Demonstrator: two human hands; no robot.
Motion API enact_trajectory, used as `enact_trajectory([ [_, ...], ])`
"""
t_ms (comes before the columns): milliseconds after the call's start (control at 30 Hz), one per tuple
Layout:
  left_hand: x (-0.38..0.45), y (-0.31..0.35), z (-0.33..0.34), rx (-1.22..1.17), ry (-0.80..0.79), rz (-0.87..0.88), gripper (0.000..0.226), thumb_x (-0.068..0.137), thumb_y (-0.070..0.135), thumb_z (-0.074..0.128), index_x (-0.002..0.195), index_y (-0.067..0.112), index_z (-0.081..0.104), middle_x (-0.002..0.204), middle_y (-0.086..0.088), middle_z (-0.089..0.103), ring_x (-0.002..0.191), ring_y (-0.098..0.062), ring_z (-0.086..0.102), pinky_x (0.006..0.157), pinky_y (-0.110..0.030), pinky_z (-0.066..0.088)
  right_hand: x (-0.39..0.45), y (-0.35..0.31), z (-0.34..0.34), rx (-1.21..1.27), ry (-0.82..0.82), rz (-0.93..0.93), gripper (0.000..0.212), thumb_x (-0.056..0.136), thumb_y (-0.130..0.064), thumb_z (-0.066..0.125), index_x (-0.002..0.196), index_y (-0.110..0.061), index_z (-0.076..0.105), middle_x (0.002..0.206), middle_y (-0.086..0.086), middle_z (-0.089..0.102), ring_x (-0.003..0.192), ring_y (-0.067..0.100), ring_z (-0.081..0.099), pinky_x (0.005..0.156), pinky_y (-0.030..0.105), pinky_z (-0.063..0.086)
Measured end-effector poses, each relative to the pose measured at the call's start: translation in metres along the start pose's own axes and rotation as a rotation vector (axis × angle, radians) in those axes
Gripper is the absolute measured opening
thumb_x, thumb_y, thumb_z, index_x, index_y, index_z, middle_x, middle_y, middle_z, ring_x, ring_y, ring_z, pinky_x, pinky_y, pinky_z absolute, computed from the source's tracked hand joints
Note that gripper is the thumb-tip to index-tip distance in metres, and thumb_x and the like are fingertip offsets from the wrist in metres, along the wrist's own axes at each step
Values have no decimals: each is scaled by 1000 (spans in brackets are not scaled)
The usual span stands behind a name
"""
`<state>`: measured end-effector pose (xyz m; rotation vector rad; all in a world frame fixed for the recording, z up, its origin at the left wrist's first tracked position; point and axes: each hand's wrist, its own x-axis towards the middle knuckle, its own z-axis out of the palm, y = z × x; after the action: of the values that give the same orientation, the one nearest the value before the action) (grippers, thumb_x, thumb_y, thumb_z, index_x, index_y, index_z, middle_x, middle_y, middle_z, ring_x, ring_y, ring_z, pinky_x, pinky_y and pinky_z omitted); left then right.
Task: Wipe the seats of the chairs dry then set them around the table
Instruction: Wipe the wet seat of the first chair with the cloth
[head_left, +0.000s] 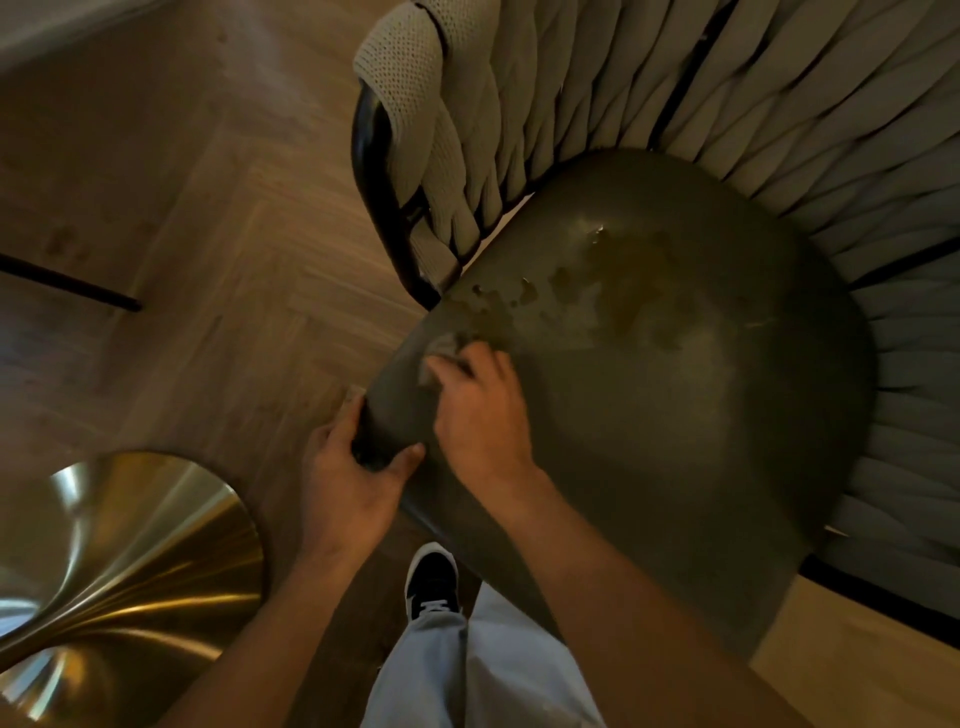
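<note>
A chair with a dark rounded seat (649, 415) and a woven grey strap back (649, 78) fills the right of the view. Wet patches (613, 291) spread over the seat's far half. My left hand (353, 478) grips the seat's near-left corner, thumb on top. My right hand (483, 410) presses a small grey cloth (441, 353) onto the seat near its left edge; most of the cloth is hidden under my fingers.
A knitted beige cloth (410, 88) hangs over the chair's black frame (374, 171). The brass table base (130, 561) stands at the lower left on the wooden floor (234, 234). My shoe (431, 582) and trouser leg are below the seat. A dark thin bar (67, 283) lies at the left.
</note>
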<state>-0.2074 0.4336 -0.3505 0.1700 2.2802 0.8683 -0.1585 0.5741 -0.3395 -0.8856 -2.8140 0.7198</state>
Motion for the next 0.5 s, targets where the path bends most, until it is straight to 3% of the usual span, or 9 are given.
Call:
enact_trajectory([
  [100,-2,15,-4,113,29,26,89,74,49,76,149,31,32,138,-3,41,124,-21,44,100,-41,45,-4,41,-21,-23,111,122,34,74,-5,58,104,-14,70,98,14,59,82,34,54,77,41,51],
  [233,5,32,-4,182,-36,27,99,71,55,77,151,33,23,143,-5,35,130,-26,39,105,-48,42,-11,106,-49,-88,194,277,41,76,-12,43,107,-10,70,96,18,59,83,39,54,82,43,51],
  [367,14,34,-5,274,-51,12,102,68,57,78,151,32,24,144,-6,36,130,-29,41,102,-51,45,-24,168,-85,-152,280,519,35,79,0,53,109,-7,69,99,22,57,88,42,54,84,43,47],
  [500,17,34,-6,306,-31,36,101,67,57,79,150,29,30,142,-5,40,129,-29,42,101,-52,45,-28,187,-98,-145,312,663,33,85,0,51,115,-4,65,109,24,55,95,41,53,88,43,42],
])
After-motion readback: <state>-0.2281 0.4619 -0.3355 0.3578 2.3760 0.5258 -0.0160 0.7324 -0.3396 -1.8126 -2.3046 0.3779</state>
